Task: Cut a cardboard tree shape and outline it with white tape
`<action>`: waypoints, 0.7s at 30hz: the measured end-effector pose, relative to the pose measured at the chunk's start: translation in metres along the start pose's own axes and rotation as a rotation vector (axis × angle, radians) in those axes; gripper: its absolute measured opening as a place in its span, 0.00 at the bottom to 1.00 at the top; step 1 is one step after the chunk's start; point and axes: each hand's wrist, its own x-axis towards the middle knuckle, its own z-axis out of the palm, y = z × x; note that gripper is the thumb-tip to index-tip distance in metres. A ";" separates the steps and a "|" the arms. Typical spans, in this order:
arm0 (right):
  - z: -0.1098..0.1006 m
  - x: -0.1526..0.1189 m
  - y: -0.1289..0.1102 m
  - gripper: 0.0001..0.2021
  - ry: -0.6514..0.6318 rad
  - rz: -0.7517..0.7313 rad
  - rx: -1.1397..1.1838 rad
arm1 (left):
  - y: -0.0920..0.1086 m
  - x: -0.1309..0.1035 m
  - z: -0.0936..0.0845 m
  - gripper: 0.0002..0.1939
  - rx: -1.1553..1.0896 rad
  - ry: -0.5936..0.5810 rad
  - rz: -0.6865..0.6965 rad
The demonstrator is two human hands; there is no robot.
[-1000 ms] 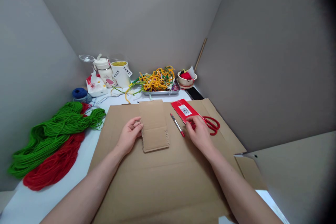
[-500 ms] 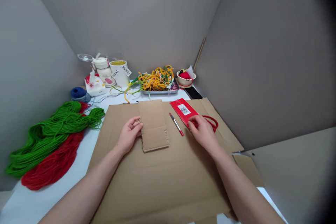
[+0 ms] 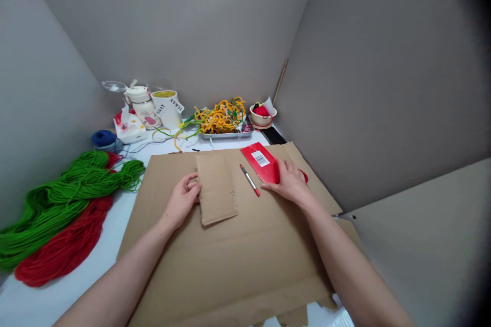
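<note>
The left hand grasps the edge of the cardboard piece; the right hand rests over the red packet, its grip unclear.

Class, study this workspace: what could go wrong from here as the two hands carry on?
The pen lies loose between the hands, close to the right thumb, so a sideways sweep might knock it.

The left hand touches the small cardboard only at its left edge, so it could twist or slide.

The right hand covers part of the red packet; pressing or dragging might crease or shift it.
</note>
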 end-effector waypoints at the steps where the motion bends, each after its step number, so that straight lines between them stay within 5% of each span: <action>1: 0.001 0.002 -0.002 0.49 -0.010 0.014 -0.004 | 0.001 -0.001 0.001 0.23 0.022 0.001 -0.014; 8: -0.003 -0.002 -0.018 0.42 0.117 0.074 -0.012 | 0.001 -0.003 -0.005 0.29 0.256 -0.057 -0.024; 13: -0.032 -0.039 -0.022 0.41 0.120 0.012 0.274 | 0.009 -0.018 -0.018 0.29 0.846 0.109 0.342; 15: -0.046 -0.061 -0.023 0.39 -0.097 -0.021 0.525 | 0.019 -0.036 -0.021 0.27 0.926 0.095 0.521; 17: -0.056 -0.082 -0.026 0.37 -0.516 -0.149 0.863 | 0.028 -0.060 -0.024 0.32 0.956 0.067 0.683; 19: -0.060 -0.100 -0.029 0.37 -0.882 -0.258 1.118 | 0.035 -0.085 -0.029 0.33 0.967 -0.032 0.838; 21: -0.059 -0.111 -0.032 0.37 -1.140 -0.321 1.244 | 0.035 -0.107 -0.036 0.23 0.926 -0.227 0.885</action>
